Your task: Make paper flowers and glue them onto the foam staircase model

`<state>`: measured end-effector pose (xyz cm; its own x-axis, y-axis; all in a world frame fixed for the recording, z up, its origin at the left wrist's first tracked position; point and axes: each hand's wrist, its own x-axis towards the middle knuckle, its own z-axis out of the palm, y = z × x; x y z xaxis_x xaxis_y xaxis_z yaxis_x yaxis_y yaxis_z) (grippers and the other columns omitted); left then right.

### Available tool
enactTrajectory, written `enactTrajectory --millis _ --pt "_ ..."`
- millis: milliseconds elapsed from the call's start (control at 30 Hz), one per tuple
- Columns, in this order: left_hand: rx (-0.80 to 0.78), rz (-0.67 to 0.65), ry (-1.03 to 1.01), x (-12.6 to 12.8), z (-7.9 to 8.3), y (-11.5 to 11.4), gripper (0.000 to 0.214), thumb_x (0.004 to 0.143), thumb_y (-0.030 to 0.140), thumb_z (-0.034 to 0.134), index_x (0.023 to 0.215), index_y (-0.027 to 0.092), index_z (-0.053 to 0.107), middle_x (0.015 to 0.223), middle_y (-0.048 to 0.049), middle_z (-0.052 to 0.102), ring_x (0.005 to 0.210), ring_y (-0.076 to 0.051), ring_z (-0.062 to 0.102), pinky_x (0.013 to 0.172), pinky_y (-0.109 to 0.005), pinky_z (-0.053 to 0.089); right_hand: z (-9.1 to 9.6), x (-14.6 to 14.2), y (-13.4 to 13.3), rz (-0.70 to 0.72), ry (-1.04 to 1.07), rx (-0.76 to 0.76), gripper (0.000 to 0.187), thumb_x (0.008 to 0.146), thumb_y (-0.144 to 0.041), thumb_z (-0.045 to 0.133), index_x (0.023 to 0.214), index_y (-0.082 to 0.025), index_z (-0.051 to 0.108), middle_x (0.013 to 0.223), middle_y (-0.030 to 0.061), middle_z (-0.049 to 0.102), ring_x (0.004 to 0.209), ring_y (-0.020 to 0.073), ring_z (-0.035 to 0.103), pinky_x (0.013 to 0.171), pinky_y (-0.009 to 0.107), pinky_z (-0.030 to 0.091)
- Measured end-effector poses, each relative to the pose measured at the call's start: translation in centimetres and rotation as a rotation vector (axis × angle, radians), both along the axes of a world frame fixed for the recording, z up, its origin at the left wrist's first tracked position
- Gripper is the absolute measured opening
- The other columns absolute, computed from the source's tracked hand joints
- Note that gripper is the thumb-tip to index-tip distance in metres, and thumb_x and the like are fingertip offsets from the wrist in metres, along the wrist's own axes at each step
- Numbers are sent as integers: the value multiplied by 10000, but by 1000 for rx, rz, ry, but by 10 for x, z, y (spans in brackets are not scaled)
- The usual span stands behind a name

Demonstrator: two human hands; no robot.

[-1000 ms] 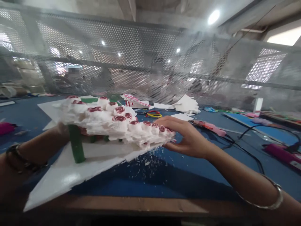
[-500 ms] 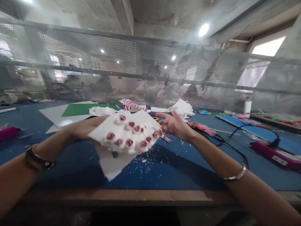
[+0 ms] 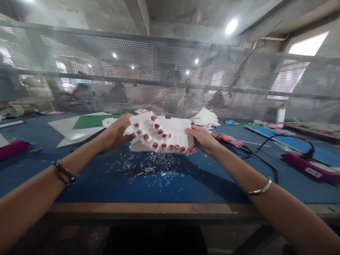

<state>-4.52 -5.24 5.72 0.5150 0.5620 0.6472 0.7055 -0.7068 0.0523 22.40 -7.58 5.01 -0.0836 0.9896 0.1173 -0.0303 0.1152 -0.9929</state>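
Above the blue table mat, a white paper piece with dark red rosettes (image 3: 159, 136) is held up between both hands. The rosettes run in curved rows along its near edge and across its left part. My left hand (image 3: 117, 132) grips its left edge, with some fingertips hidden behind it. At the right end, my right hand (image 3: 203, 139) pinches the sheet, thumb on top and fingers underneath. White scraps (image 3: 151, 171) lie scattered on the mat below it.
Behind stand a pile of white paper pieces (image 3: 205, 117) and a perforated metal screen (image 3: 159, 71). A green sheet (image 3: 92, 121) lies on white sheets at left. To the right are a pink glue gun (image 3: 228, 140), black cables and a purple power strip (image 3: 310, 168).
The paper piece has been levelled and turned, exposing more scraps beneath. My right hand has closed on its right end; my left hand has come out from behind to its left edge.
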Motion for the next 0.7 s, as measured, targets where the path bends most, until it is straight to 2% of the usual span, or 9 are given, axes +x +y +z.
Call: enactTrajectory --millis 67,133,267,367,467,600,700 --pt "-56 6 -123 -7 -6 6 395 728 410 435 984 120 509 1015 -142 531 887 -233 521 755 -351 444 0 2 3 -84 34 2 119 748 -87 443 788 -167 522 566 -44 556 469 63 503 480 168 417" --pt "-226 10 -220 -11 -13 11 517 750 452 403 1138 111 412 1093 -162 509 919 -232 540 752 -346 459 0 4 4 -152 67 1 133 735 -70 426 789 -168 497 578 -45 546 466 60 502 480 172 429" --pt "-601 -84 -261 -5 -26 14 604 772 464 352 1245 95 290 1081 -187 570 836 -213 614 711 -317 484 0 4 3 -213 112 -7 285 702 -40 427 948 -181 451 569 -71 492 436 51 478 450 166 431" --pt "-717 -160 -245 5 -29 10 620 771 411 384 1283 97 228 1095 -196 580 843 -200 625 707 -293 489 0 1 1 -206 112 -32 415 684 -13 413 1063 -181 389 559 -80 463 424 49 469 435 158 435" --pt "-647 -188 -313 10 -28 5 655 753 388 429 1302 106 213 1035 -176 621 807 -189 635 693 -286 492 0 -3 -3 -143 84 -62 408 691 -6 386 1065 -169 389 601 -56 495 475 52 514 476 157 466" --pt "-447 -96 -354 6 -27 4 565 713 418 498 1175 94 462 884 -125 680 762 -201 637 704 -305 489 0 -6 -9 6 1 -82 291 727 -35 390 981 -163 450 670 -19 543 519 50 543 534 168 490" --pt "-297 -2 -424 3 -27 3 478 737 447 465 1042 100 589 809 -102 699 716 -204 639 668 -292 488 -3 -6 -8 68 -86 -54 201 776 -118 393 956 -170 462 709 5 560 551 66 557 596 217 506"
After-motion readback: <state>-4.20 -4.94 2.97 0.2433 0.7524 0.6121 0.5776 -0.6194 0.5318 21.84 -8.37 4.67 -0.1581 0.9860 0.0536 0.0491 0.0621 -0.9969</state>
